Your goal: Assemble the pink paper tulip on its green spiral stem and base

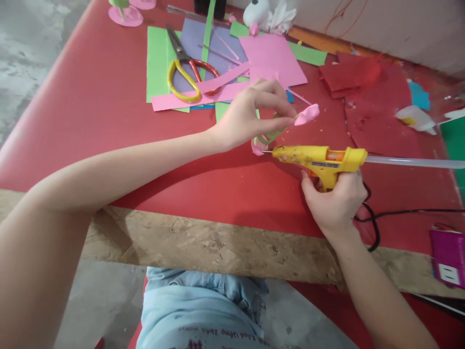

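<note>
Closest to the person's lap in pale blue jeans [203, 310] runs the bare chipboard edge of the surface [218, 247], its top covered in red. Just past that edge the right hand [334, 203] is wrapped tight round the grip of a yellow glue gun [319, 161], held level above the red covering with its nozzle aimed to the left. A clear glue stick [410, 162] juts out of the back of it, and a black cord [374, 223] loops away beside the wrist. At the right rim lies a purple packet [448, 257].

The nozzle tip sits right at a small pink curl [256, 147]; whether they touch I cannot tell. Slightly beyond, and apart from the right one, the left hand [250, 114] pinches a thin green strip [271, 135] that ends in a pink petal piece [307, 115], held just above the gun.

Further back lie scissors [185, 72] with yellow and red handles, resting on a spread of green, purple and pink paper sheets [272, 58]. To the right of these sit crumpled red pieces [350, 75] and a small white bottle [414, 118]. At the far edge stand a white figure [257, 12] and a pink flower model [125, 12].
</note>
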The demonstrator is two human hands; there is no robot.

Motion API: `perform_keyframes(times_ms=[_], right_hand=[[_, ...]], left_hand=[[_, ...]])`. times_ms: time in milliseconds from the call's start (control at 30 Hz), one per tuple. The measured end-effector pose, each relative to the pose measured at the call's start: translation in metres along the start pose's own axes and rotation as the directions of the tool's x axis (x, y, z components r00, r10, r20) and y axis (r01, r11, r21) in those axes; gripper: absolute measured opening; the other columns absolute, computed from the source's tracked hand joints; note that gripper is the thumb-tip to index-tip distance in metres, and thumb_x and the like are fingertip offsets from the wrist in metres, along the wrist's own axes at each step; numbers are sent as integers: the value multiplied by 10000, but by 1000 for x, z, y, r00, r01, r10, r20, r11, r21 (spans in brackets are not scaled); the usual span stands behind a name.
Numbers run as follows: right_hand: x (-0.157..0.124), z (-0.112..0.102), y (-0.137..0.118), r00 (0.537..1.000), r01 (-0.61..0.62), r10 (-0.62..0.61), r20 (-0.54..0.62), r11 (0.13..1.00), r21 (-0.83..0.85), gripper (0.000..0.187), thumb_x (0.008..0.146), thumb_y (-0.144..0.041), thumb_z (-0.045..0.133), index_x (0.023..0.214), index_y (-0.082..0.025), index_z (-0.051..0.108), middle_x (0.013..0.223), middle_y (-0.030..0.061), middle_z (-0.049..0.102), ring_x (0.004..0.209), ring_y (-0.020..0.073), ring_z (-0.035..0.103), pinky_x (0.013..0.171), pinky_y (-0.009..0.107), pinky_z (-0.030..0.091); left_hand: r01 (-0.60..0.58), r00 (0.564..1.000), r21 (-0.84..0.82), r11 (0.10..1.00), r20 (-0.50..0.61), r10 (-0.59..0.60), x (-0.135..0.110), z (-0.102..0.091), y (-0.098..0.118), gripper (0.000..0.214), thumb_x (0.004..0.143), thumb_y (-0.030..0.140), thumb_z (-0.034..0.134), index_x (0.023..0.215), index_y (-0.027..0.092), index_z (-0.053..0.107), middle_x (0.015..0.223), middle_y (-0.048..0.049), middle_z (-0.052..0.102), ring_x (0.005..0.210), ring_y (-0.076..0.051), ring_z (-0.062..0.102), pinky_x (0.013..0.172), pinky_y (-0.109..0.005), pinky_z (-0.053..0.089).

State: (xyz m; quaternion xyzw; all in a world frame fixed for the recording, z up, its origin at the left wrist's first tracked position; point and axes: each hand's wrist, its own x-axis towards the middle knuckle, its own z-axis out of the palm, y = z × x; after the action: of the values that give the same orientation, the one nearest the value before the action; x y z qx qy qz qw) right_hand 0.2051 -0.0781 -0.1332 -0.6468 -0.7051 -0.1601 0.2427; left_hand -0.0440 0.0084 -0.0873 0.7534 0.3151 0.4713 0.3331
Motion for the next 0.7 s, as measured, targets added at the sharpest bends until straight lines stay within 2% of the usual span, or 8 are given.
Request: perform_keyframes(times_ms=[133, 267, 533, 700], right_hand=[[0, 1, 0, 1000, -8, 8, -17, 1000, -20, 436, 721, -475, 583, 981, -133, 512, 938, 187, 637, 908, 300, 628, 731, 398, 483], [0, 0, 1, 998, 33, -34, -44, 999, -28, 419, 726, -487, 592, 933, -129, 523, 869, 176, 638, 809, 277, 633, 649, 358, 468], [0, 5, 3, 983, 125, -129, -128, 991, -37, 402, 769, -504, 557, 952, -152, 493, 819, 114, 618, 737, 250, 618, 585, 334, 455], [-1, 10, 4, 971, 173, -179, -156, 984, -49, 373, 794, -489, 541, 951, -155, 490, 847, 111, 627, 747, 250, 625, 583, 335, 462]], left_hand=[[18, 1000, 15, 1000, -5, -18, -2, 0, 2, 78, 811, 276, 696, 784, 215, 736, 872, -20, 645, 935, -190, 600, 927, -413, 455], [12, 1000, 23, 1000, 13, -12, -3, 1, 1, 104, 814, 303, 685, 812, 205, 719, 881, -36, 645, 964, -209, 610, 930, -416, 476], [-61, 998, -31, 998, -27, 60, 0, 0, -10, 73, 766, 284, 729, 755, 212, 725, 787, -15, 626, 910, -211, 633, 933, -433, 499], [-106, 994, -32, 994, -23, 106, 2, 0, -14, 48, 762, 275, 731, 762, 228, 742, 787, -15, 642, 890, -213, 641, 893, -433, 514]])
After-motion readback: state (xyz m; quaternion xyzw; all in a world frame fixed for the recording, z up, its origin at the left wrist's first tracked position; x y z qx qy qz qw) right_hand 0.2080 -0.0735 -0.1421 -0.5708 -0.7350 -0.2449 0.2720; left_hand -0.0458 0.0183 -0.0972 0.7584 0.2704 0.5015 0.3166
